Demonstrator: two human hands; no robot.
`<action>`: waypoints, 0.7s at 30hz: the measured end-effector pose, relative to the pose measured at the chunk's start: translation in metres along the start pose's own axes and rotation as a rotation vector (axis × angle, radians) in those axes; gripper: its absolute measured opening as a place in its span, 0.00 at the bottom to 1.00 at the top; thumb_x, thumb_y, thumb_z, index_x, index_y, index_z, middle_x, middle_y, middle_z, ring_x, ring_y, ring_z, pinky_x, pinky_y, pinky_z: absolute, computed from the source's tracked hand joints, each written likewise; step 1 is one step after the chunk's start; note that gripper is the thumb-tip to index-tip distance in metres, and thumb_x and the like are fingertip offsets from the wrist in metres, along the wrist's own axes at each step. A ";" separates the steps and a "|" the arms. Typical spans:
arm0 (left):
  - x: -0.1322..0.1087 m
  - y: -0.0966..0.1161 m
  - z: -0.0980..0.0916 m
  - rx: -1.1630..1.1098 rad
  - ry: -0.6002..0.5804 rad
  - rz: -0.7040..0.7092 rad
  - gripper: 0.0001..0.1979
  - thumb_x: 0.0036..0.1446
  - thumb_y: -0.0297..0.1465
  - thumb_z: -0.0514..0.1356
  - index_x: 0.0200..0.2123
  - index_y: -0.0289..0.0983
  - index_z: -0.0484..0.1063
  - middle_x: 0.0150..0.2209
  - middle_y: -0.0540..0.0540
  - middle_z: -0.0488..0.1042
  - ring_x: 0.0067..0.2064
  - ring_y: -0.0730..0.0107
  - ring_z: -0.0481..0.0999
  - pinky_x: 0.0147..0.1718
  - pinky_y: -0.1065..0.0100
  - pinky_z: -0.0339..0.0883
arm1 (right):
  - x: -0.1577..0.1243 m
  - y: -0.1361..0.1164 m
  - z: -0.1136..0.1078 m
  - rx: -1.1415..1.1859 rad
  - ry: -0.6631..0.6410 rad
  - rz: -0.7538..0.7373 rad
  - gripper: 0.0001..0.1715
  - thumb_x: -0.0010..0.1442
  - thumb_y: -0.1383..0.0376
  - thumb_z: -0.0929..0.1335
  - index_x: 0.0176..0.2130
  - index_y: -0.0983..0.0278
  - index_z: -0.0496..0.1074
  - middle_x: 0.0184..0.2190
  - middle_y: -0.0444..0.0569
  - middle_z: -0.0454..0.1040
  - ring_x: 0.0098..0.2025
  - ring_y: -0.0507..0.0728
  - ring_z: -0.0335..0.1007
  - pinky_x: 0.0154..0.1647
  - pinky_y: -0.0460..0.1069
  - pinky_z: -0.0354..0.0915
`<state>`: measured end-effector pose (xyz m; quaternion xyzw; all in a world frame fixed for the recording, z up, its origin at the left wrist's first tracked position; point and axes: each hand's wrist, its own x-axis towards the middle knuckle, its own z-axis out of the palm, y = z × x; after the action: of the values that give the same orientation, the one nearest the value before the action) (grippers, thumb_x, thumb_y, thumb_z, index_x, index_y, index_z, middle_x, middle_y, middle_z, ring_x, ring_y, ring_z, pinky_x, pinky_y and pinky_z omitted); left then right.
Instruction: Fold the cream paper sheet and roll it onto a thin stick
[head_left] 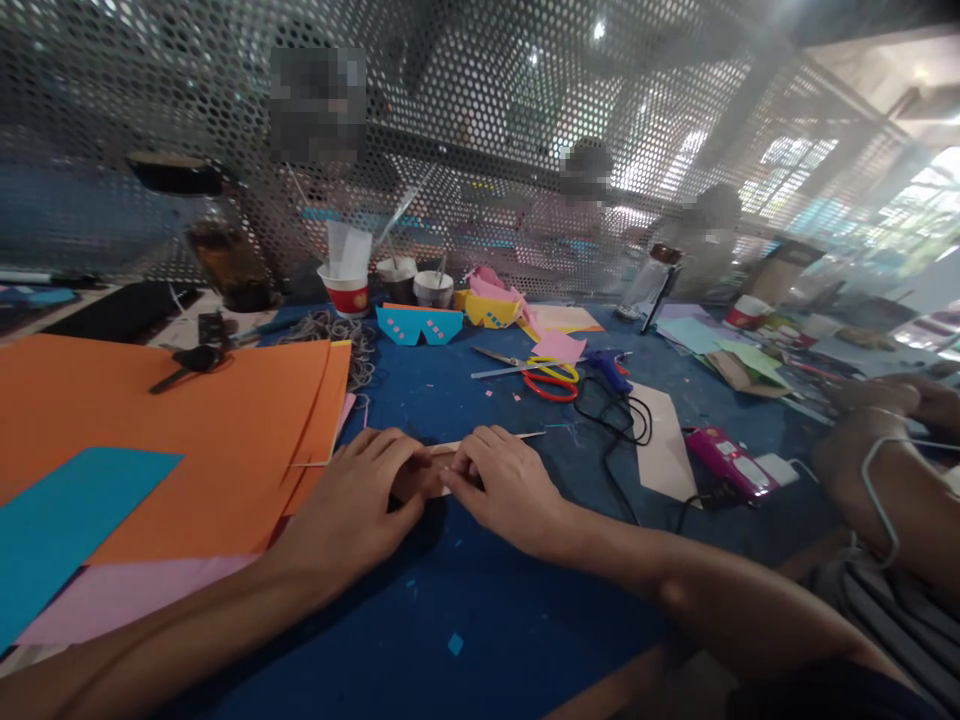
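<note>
A small pale brown piece of paper (420, 482) lies between my two hands, low over the blue table (420, 640). My left hand (367, 495) curls round its left side, with the thumb at the near edge. On its right side the fingers of my right hand (506, 485) are bent and pinch it. A thin pointed tip (534, 435) sticks out beyond my right fingers; what it belongs to is partly hidden. Parts of the paper are covered by my fingers.
Orange sheets (225, 430) and a blue sheet (82, 520) lie left. Scissors (551, 380), a glue gun (611, 370) with black cable and a magenta device (727, 463) are beyond and right. Cups (346, 292) stand behind. Another person's arm (885, 480) rests at right.
</note>
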<state>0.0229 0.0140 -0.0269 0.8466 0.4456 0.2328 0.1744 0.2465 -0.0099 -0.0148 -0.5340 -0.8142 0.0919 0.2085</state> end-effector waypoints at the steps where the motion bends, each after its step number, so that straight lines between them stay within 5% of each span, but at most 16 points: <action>1: 0.000 0.000 0.000 0.000 0.005 0.000 0.10 0.66 0.39 0.61 0.45 0.41 0.76 0.48 0.41 0.80 0.50 0.47 0.75 0.49 0.47 0.69 | 0.000 0.000 0.000 -0.002 0.001 0.002 0.12 0.72 0.64 0.75 0.36 0.60 0.72 0.36 0.45 0.77 0.43 0.58 0.72 0.46 0.53 0.64; 21: 0.001 0.006 0.002 0.031 0.039 -0.029 0.09 0.67 0.40 0.63 0.45 0.42 0.74 0.46 0.42 0.81 0.51 0.46 0.76 0.49 0.45 0.71 | 0.000 -0.007 -0.004 0.007 -0.014 0.053 0.10 0.68 0.63 0.75 0.40 0.59 0.69 0.42 0.49 0.80 0.47 0.61 0.75 0.48 0.56 0.66</action>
<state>0.0285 0.0111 -0.0256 0.8380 0.4646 0.2400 0.1560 0.2420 -0.0132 -0.0090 -0.5540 -0.8008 0.1039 0.2022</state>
